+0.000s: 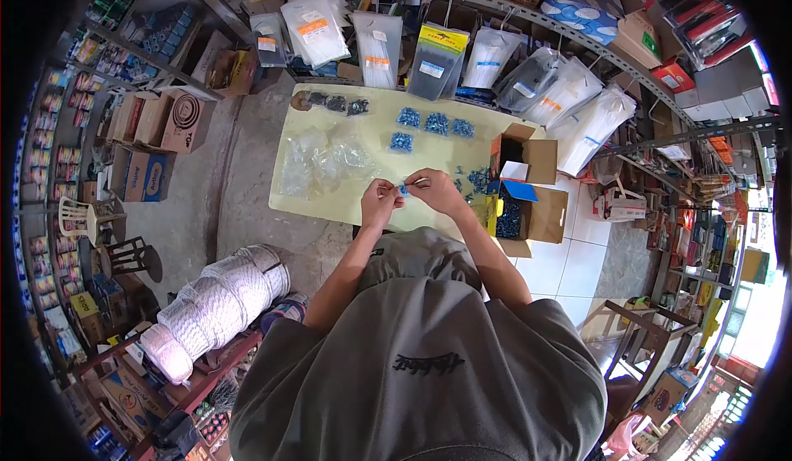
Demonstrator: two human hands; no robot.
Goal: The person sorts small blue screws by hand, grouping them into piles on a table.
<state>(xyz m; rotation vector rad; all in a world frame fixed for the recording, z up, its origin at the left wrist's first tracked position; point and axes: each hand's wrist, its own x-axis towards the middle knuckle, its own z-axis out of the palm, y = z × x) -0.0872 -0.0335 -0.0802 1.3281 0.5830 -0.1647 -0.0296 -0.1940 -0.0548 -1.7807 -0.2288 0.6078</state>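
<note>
My left hand (380, 202) and my right hand (432, 191) meet over the front edge of the pale yellow table (412, 94). Their fingertips pinch a small blue piece (403, 190) between them; it is too small to make out its exact kind. Beside my right hand lie loose small blue pieces (478, 181). Further back sit several clear packs of blue pieces (436, 124). Left of my hands, clear plastic bags (316, 161) are spread on the tabletop. Dark small packs (336, 103) lie at the far left corner.
Two opened cardboard boxes stand at the table's right end, one holding dark blue pieces (508, 216). Packs of cable ties (439, 61) hang from a rack along the back. A big rope roll (219, 308) lies left behind me, near a plastic chair (89, 218).
</note>
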